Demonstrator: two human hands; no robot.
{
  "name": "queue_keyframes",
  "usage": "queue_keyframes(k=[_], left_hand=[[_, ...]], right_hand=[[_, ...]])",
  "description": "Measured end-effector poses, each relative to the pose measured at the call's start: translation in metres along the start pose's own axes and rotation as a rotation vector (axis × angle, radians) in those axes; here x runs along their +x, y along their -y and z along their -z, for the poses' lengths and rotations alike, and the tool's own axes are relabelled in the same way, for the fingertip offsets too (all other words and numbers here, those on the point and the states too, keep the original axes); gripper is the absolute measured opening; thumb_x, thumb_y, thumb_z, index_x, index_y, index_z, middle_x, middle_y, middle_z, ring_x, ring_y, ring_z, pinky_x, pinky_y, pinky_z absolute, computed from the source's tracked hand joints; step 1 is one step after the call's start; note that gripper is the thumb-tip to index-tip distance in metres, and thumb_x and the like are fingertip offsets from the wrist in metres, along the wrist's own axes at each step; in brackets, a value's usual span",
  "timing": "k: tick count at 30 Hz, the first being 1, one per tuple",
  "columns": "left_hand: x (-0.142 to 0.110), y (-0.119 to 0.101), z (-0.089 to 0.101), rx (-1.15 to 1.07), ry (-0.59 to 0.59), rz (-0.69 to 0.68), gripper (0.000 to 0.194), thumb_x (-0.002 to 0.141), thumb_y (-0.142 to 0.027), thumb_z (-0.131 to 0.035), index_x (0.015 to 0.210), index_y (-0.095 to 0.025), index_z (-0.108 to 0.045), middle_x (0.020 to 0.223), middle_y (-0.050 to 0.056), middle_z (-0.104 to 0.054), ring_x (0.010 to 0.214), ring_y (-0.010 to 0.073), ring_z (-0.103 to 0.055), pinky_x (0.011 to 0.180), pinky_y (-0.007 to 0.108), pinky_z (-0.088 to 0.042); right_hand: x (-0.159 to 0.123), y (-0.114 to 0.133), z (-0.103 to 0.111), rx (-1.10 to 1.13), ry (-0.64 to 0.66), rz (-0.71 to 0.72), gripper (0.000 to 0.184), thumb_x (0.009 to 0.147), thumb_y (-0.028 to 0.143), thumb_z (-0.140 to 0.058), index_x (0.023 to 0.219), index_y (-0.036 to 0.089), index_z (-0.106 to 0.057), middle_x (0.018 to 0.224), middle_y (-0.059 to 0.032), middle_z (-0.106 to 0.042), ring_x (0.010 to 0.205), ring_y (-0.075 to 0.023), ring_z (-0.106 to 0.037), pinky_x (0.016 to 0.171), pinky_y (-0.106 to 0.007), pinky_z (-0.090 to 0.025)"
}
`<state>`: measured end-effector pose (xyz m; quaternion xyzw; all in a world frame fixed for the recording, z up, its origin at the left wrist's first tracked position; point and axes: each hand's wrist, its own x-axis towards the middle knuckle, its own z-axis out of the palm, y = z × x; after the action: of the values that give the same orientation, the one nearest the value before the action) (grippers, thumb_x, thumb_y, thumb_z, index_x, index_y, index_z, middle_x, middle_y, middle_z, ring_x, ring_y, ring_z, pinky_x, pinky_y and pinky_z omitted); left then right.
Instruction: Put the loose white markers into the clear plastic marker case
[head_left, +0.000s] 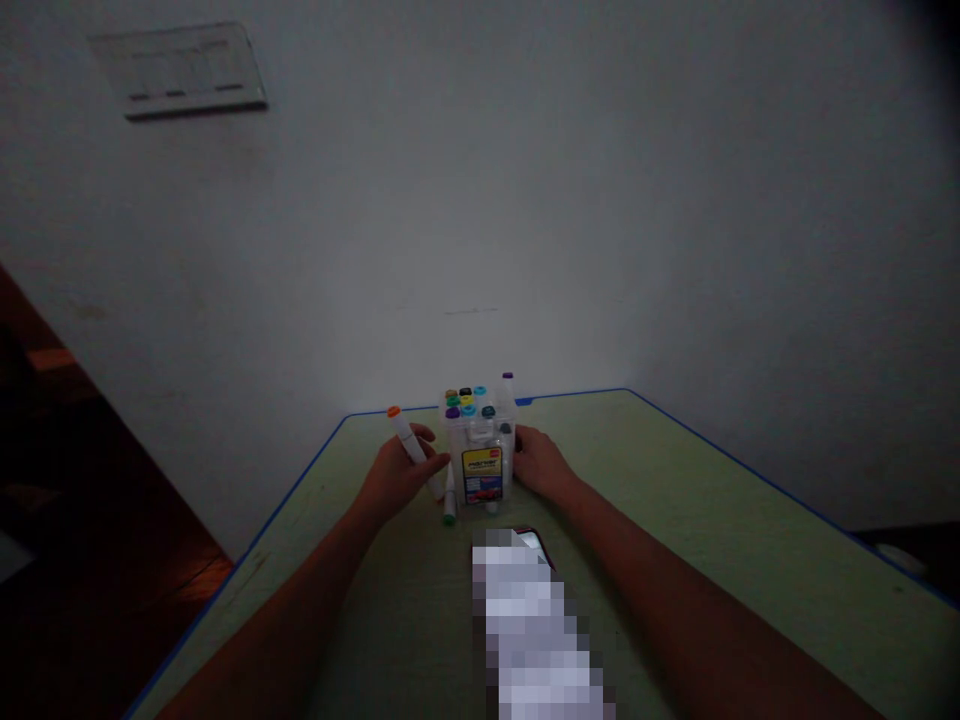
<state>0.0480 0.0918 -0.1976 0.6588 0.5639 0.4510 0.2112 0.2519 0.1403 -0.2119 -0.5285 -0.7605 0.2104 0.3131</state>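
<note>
A clear plastic marker box with a yellow and blue label stands upright on the table, with several capped markers standing in it. Between the thumb and fingers of my left hand is a white marker with an orange cap, tilted, just left of the box. A green-capped marker is close to that thumb, its green end low. My right hand is curled against the box's right side; its fingertips are hidden. A purple-capped marker sticks up at the box's back right.
The pale green table has a blue edge and its far side is at a grey wall. A phone-like object, mostly covered by blurred blocks, lies in front of the box. A switch plate is on the wall, upper left.
</note>
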Motion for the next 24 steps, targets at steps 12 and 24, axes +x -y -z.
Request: queue_keyframes(k=[12, 24], left_hand=[[0.0002, 0.0039, -0.0006, -0.029, 0.023, -0.014, 0.033, 0.065, -0.030, -0.060, 0.090, -0.018, -0.043, 0.066, -0.003, -0.055, 0.062, 0.0163, -0.056, 0.062, 0.031, -0.045], [-0.0015, -0.0002, -0.0008, 0.050, 0.047, -0.042, 0.024, 0.067, -0.026, -0.058, 0.086, -0.016, -0.049, 0.074, 0.001, -0.060, 0.066, 0.0162, -0.057, 0.062, 0.030, -0.046]], right_hand=[[-0.0009, 0.0021, 0.0019, -0.008, 0.013, -0.005, 0.022, 0.076, 0.026, -0.053, 0.092, 0.017, -0.065, 0.092, -0.0077, -0.067, 0.081, -0.0197, -0.059, 0.066, -0.026, -0.041], [-0.0005, 0.0012, 0.0009, -0.014, 0.009, -0.008, 0.022, 0.076, 0.028, -0.054, 0.092, 0.018, -0.065, 0.091, -0.0069, -0.067, 0.081, -0.0192, -0.059, 0.065, -0.025, -0.041]])
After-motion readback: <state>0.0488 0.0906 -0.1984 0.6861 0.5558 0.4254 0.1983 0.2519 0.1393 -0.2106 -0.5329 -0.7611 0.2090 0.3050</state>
